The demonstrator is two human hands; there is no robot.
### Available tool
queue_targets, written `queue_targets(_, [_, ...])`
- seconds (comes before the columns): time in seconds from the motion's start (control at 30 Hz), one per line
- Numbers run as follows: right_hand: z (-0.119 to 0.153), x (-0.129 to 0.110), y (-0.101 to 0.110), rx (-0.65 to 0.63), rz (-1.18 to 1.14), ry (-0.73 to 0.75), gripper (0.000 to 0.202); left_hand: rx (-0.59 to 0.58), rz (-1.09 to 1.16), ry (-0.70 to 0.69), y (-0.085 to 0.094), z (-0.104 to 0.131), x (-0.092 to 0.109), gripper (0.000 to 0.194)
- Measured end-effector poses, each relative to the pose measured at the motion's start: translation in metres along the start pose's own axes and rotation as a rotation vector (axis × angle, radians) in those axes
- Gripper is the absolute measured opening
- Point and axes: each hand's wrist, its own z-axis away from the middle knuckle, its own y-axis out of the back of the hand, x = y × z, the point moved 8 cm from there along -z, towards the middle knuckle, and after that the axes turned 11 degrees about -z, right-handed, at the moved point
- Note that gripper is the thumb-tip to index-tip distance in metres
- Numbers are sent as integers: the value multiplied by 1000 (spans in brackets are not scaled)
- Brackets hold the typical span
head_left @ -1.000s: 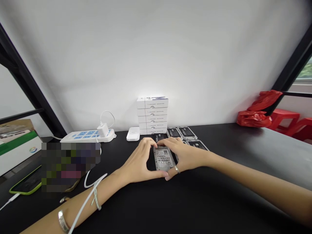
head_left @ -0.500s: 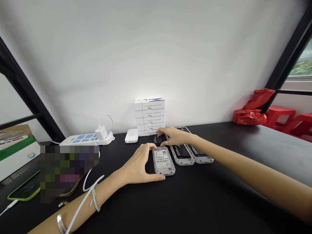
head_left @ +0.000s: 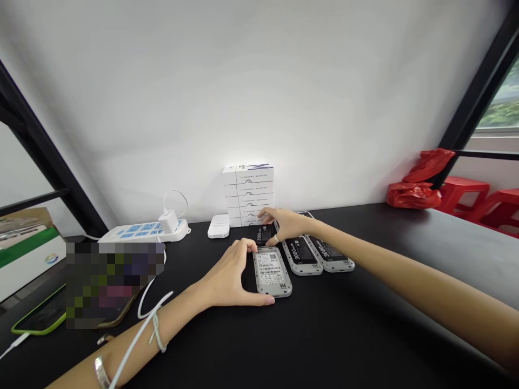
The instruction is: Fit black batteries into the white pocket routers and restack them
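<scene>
My left hand [head_left: 231, 275] holds a grey handheld device [head_left: 272, 273] by its ends, fingers at the far edge and thumb at the near edge. The device lies with its bare battery bay and printed label facing up. Just beyond it, my right hand [head_left: 286, 222] has its fingers and thumb around a black 3000 mAh battery [head_left: 265, 233], partly covered by the hand. To the right, two similar devices, a nearer-left one [head_left: 302, 256] and a farther-right one [head_left: 332, 254], lie side by side with black batteries in their bays.
White boxes [head_left: 253, 197] are stacked against the wall beside a small white device [head_left: 219, 226]. On the left are a power strip [head_left: 141, 231] with a charger, a green-cased phone [head_left: 42, 310], a pixelated patch and a white cable. Red bags [head_left: 413, 194] lie at far right.
The device in my left hand has shifted slightly nearer to me. My right hand has moved a little to the left and up, around the battery.
</scene>
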Motion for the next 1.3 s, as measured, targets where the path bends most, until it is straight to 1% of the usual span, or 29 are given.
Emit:
queue_targets(0.13, [10, -10, 14, 158, -82, 49, 72, 0, 16, 29, 0, -1, -3, 72])
queue_targets(0.2, [20, -19, 14, 169, -87, 97, 71, 17, 31, 51, -1, -2, -6, 72])
queue_targets(0.33, [41, -32, -1, 95, -65, 151, 68, 49, 94, 59, -2, -3, -10, 73])
queue_targets(0.47, [52, -35, -14, 43, -113, 142, 68, 52, 94, 65, -2, -3, -9, 75])
queue_targets(0.57, [55, -35, -18, 4, -117, 124, 67, 84, 104, 58, -2, -3, -8, 73])
queue_targets(0.67, [59, -34, -18, -1, -119, 75, 62, 140, 119, 54, -1, -3, -9, 73])
queue_targets(0.77, [64, -38, -19, -11, -121, 58, 69, 110, 89, 26, -3, -3, -8, 70])
queue_targets(0.9, [69, -46, -27, -35, -78, 66, 76, 53, 50, -18, -5, -4, -6, 67])
queue_targets(1.03, [72, -51, -36, -70, 53, 72, 86, 56, 64, -6, -5, -4, -7, 70])
queue_targets(1.1, [72, -53, -41, -107, 108, 91, 86, 54, 65, 16, -5, -4, -10, 72])
queue_targets(1.2, [72, -50, -44, -151, 125, 95, 86, 47, 68, 32, -7, -4, -11, 72])
queue_targets(1.3, [69, -45, -43, -153, 121, 70, 85, 78, 102, 11, -6, -4, -10, 71])
